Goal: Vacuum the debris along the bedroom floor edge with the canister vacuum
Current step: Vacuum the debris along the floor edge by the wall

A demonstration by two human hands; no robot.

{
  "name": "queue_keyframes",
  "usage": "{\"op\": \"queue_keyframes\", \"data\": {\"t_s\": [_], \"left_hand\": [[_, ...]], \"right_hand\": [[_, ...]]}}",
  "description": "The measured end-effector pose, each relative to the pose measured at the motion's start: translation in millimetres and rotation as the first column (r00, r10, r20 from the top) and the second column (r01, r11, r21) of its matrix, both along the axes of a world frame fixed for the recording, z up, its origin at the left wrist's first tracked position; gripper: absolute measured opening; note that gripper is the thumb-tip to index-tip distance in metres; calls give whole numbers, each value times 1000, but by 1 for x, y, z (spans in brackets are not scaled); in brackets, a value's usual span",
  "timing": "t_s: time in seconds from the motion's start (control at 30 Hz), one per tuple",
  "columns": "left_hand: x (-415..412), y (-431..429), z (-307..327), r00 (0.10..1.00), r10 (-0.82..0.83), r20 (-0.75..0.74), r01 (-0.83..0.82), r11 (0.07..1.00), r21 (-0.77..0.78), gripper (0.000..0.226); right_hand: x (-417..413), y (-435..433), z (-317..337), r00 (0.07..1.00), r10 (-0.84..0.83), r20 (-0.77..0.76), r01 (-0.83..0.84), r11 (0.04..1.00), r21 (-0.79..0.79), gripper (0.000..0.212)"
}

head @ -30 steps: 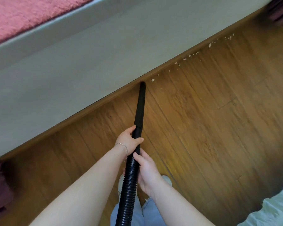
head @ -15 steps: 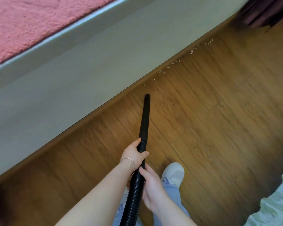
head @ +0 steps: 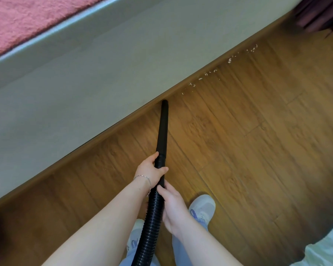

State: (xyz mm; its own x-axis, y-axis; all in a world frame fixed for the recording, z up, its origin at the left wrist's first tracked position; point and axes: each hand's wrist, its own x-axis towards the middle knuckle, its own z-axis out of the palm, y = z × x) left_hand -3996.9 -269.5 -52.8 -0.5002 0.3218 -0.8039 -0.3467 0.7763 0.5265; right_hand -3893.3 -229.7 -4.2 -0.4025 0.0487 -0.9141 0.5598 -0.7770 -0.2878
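A black vacuum nozzle (head: 163, 127) points away from me, its tip at the brown skirting (head: 112, 131) where the wooden floor meets the grey wall. My left hand (head: 150, 169) grips the nozzle's thick base. Just behind it my right hand (head: 173, 206) holds the ribbed black hose (head: 150, 223), which runs down between my arms and out of the frame. Pale debris crumbs (head: 229, 60) lie scattered along the floor edge, up and to the right of the nozzle tip. The canister itself is out of view.
A grey ledge (head: 69, 41) with a pink rug (head: 21, 20) above it fills the upper left. Dark curtain fabric (head: 319, 14) hangs at the top right. My white shoes (head: 202, 208) stand on the floor, and light green cloth (head: 327, 248) lies at the bottom right.
The nozzle tip pulled back from the skirting half a second ago and now sits against it again. The crumbs nearest the tip a second ago are gone. My right foot has stepped forward.
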Motion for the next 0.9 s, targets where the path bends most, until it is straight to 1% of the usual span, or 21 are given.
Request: {"op": "queue_keyframes", "data": {"t_s": [0.27,0.43,0.63,0.9], "left_hand": [[-1,26,-1,1000,5,-5,-5,1000,12,68],[-1,46,-1,1000,-11,-3,11,999,30,68],[5,62,-3,1000,-6,19,5,1000,29,69],[6,88,-4,999,-29,24,28,999,40,70]], "right_hand": [[-2,21,-8,999,-25,29,25,1000,0,38],[1,38,-12,995,-97,29,98,995,-32,35],[7,53,-16,996,-76,42,77,997,-24,34],[10,78,-22,995,-95,26,95,995,-26,37]]}}
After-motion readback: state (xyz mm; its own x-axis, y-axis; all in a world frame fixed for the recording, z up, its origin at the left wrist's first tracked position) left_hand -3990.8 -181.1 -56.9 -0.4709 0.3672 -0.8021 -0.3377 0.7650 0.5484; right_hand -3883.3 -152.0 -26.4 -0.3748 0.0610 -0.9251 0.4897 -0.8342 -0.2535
